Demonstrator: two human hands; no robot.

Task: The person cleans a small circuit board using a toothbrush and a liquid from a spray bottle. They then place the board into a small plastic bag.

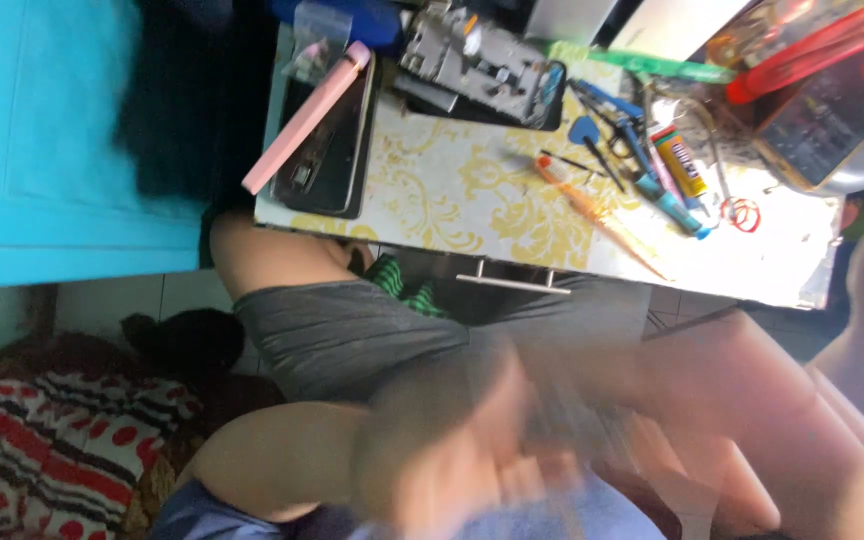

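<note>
1. A yellow-patterned table is filling the upper middle of the view.
2. A dark phone is lying at the table's left edge, with a pink bar resting across it.
3. An orange tool is lying near the table's centre.
4. One blurred hand is hovering low over the lap; I cannot tell its grip or which hand it is.

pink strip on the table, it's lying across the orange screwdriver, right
Not quite. In the head view the pink strip lies across the dark opened phone at the table's left end. The orange screwdriver lies apart, further right among the tools.
</note>
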